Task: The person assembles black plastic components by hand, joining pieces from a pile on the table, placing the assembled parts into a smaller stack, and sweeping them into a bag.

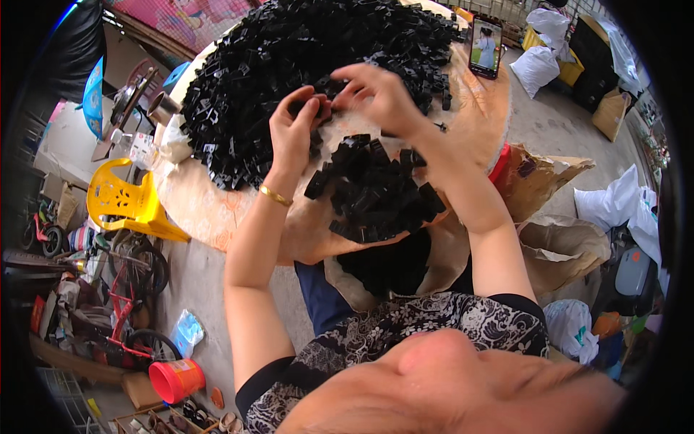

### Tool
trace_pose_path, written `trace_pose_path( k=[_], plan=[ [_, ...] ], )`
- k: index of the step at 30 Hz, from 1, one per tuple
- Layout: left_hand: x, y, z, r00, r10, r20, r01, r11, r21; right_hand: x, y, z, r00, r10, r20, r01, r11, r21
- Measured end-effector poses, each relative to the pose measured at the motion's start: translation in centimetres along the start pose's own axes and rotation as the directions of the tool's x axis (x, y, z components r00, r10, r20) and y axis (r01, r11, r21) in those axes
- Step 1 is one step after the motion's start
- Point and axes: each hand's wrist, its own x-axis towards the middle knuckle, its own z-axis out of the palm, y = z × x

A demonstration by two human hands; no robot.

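My left hand (293,130), a gold bangle at its wrist, has thumb and fingers closed on a small black plastic piece (296,108), mostly hidden by the fingers. Just to its right, my right hand (382,101) is slightly blurred. Its fingers are bent and apart, and I see nothing held in them. Beyond both hands a large heap of black plastic pieces (246,87) covers much of the round table (195,199). A smaller pile of black pieces (376,192) lies nearer me, below my hands at the near edge.
A phone (486,47) stands at the table's far right. An open paper sack (564,242) is to the right of the table, with white bags (536,69) farther off. On the left are a yellow chair (126,195), a bicycle (119,311) and a red bucket (176,381).
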Motion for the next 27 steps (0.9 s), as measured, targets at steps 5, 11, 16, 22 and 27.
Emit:
trace_pose_path(
  k=[5,11,16,22,27],
  plan=[
    [0.5,0.3,-1.0,0.991,-0.023,0.135,-0.005,0.979,0.205,1.2,1.7,-5.4,0.944,0.319,0.078,-0.328,0.929,0.169],
    [-6.1,1.1,-0.9,0.881,-0.008,0.474,-0.383,0.577,0.721,-4.3,-1.8,-5.4,0.853,0.295,0.431,-0.176,0.939,-0.295],
    [-12.0,2.3,1.1,0.854,-0.011,0.520,-0.469,0.418,0.778,-10.7,-7.0,-4.3,0.879,0.088,0.469,0.111,0.918,-0.381],
    [-14.7,0.8,1.8,0.808,0.185,0.559,-0.584,0.369,0.723,-13.7,-8.4,-4.2,0.928,0.037,0.372,0.106,0.928,-0.356],
    [-16.5,0.4,2.9,0.715,0.304,0.629,-0.699,0.301,0.649,-16.1,-9.6,-5.2,0.930,-0.042,0.366,0.182,0.915,-0.360]
  ],
)
